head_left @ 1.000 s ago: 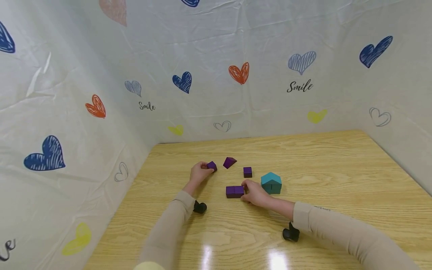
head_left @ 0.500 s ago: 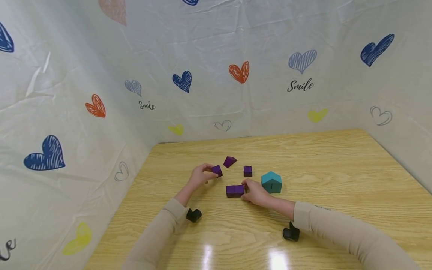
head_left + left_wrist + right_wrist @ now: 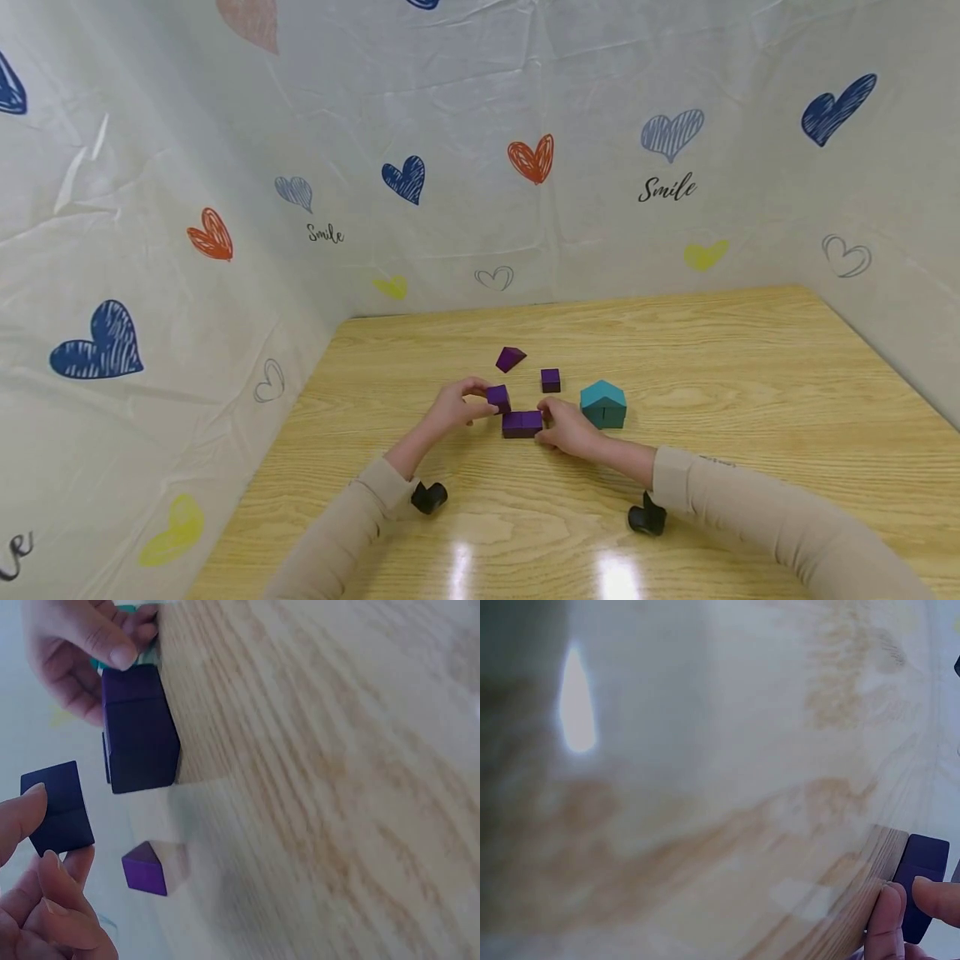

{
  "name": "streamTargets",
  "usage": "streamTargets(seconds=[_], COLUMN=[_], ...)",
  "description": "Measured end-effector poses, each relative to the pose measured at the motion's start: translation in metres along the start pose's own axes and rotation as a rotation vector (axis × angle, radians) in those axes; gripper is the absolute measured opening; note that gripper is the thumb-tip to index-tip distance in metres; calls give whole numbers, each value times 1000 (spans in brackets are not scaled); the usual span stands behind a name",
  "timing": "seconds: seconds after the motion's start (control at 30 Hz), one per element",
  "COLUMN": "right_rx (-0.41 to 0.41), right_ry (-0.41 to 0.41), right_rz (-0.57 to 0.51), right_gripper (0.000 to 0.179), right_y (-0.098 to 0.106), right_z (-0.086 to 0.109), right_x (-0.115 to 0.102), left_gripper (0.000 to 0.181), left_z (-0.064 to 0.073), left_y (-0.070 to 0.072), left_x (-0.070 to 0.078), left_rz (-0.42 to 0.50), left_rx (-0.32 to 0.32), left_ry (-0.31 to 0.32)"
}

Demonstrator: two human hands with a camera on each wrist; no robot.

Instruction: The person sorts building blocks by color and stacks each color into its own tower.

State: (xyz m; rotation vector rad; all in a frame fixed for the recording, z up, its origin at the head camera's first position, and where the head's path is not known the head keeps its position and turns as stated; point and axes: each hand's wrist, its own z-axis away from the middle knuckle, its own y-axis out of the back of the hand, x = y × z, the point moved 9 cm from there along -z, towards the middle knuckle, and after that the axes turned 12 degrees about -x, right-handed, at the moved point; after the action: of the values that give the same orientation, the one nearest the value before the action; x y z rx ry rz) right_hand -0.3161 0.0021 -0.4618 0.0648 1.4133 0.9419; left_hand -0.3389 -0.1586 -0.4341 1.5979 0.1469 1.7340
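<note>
L hand is pinching a purple block btwn thumb & fingertips, w/ the block sitting at the far-L corner of a purple pair in head view. L wrist view is showing a gap btwn held block & pair, so the two are lying close but apart there. R hand is grasping the R end of the pair, thumb on one side & fingers on the other; R wrist view is catching the same grip at its lower R edge. The pair is resting on the tbl, its 2 blocks lying side by side & touching, w/ a seam showing btwn them.

Just beyond the pair, slightly R, a lone purple cube is sitting on its own. Farther back & L of it, a purple wedge is lying well apart from the pair; L wrist view is showing its triangular end. R of the R hand, a teal stack is standing upright, peaked top piece over a base w/ a vert. seam.

Both arms are wearing beige sleeves; a black device is showing at each wrist, L one & R one. Everything's resting on or over a light wood-grain tbl. In bg, a white sheet is hanging behind & at the sides, printed w/ blue, red, yellow & outlined hearts plus "Smile" lettering.
</note>
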Motion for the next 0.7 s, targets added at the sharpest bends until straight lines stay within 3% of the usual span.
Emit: streamTargets(seconds=[0.23, 0.7], right_rx=[4, 15], right_ry=[7, 3], right_rz=[23, 28], right_gripper=[38, 36], right_y=[1, 2], right_z=[0, 1], right_x=[-1, -2], left_gripper=[35, 36], left_z=[1, 1], left_y=[-12, -22], left_x=[1, 2], left_rz=[-14, -34], left_rx=[-46, -58], left_ry=[7, -22])
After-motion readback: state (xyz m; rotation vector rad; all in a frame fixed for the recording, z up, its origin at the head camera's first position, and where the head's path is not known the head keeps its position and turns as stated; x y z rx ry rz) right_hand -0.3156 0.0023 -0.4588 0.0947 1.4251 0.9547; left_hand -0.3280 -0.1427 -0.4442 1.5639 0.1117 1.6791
